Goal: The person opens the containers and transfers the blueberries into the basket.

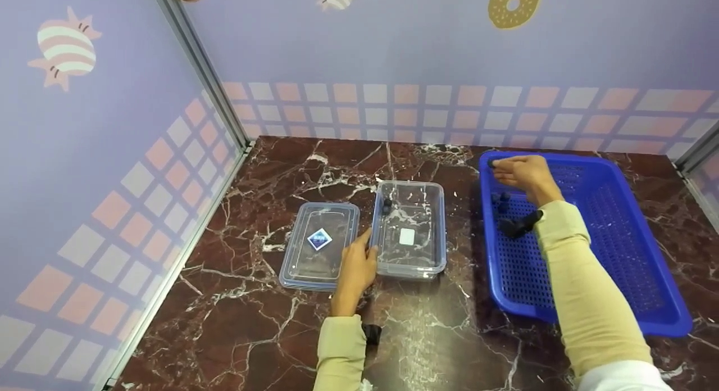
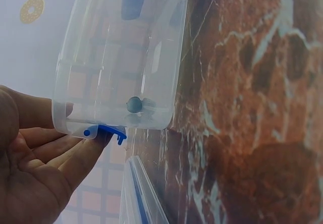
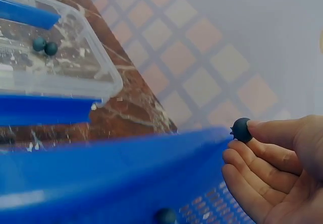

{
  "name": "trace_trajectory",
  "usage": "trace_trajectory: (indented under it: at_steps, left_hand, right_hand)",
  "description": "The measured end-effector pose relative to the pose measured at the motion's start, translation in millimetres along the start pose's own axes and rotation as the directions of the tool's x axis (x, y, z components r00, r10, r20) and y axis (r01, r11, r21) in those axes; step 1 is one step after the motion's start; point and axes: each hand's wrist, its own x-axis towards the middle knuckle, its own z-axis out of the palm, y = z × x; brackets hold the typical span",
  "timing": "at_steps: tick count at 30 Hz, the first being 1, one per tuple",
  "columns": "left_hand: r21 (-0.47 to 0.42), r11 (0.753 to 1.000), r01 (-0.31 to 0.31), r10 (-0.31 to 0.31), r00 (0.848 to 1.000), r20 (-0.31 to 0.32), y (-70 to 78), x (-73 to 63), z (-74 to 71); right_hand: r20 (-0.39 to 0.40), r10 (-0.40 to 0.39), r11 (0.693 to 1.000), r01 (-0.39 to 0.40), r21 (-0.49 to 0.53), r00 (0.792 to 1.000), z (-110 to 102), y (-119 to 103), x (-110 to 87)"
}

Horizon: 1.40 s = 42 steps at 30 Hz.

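In the head view my right hand (image 1: pixel 525 174) is above the far left corner of a blue plastic basket (image 1: pixel 671 301). It pinches a dark blueberry (image 3: pixel 242 129) between thumb and fingers, seen clearly in the right wrist view. More blueberries (image 1: pixel 504 199) lie inside the basket, some partly hidden by the right wrist. My left hand (image 1: pixel 357 264) grips the left side of a clear plastic container (image 1: pixel 441 233), thumb at its rim and fingers by a blue latch (image 2: pixel 112 130). Two blueberries (image 3: pixel 45 46) sit on the container's floor.
A clear lid with a blue edge (image 1: pixel 292 273) and a diamond-shaped label lies left of the container, on the dark red marble-patterned table (image 1: pixel 247 301). Patterned walls (image 1: pixel 359 54) stand behind and at the sides. The basket's raised rim stands right of the container.
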Motion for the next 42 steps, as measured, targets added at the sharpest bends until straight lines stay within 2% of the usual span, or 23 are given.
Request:
trace_trajectory:
  at_steps: [7,15,19,23,27,35,42]
  left_hand:
    - [-0.001,1.000,-0.011,0.011,1.000,0.000,-1.3,-0.1,0.3]
    - [0.002,1.000,-0.007,0.007,1.000,0.002,-0.3,0.1,0.1]
    - [0.010,1.000,0.003,-0.003,1.000,0.007,1.0,-0.5,-0.1]
    - [0.021,1.000,0.012,-0.012,1.000,0.017,1.3,-0.5,-0.2]
    - [0.025,1.000,0.006,-0.006,1.000,0.014,1.0,-0.2,-0.4]
    - [0.016,0.999,-0.037,0.037,0.999,-0.008,0.8,-0.4,-0.4]
    - [0.013,0.999,-0.033,0.034,0.999,-0.010,-0.4,-0.4,-0.2]
  right_hand:
    - [0.025,0.077,0.994,-0.079,0.080,0.997,-20.6,24.4,0.4]
    - [0.026,0.170,0.984,-0.171,0.047,0.985,-37.3,49.8,-0.5]
    - [-0.007,0.245,0.969,-0.244,0.039,0.970,-42.9,62.0,-0.7]
    - [-0.058,0.301,0.953,-0.303,-0.022,0.952,-45.3,68.5,-1.3]
    - [-0.089,0.303,0.950,-0.309,-0.050,0.949,-44.3,69.8,-0.2]
    - [-0.122,0.310,0.948,-0.316,-0.036,0.943,-41.8,68.4,0.2]
    - [-0.127,0.300,0.949,-0.309,-0.058,0.946,-41.0,70.3,0.4]
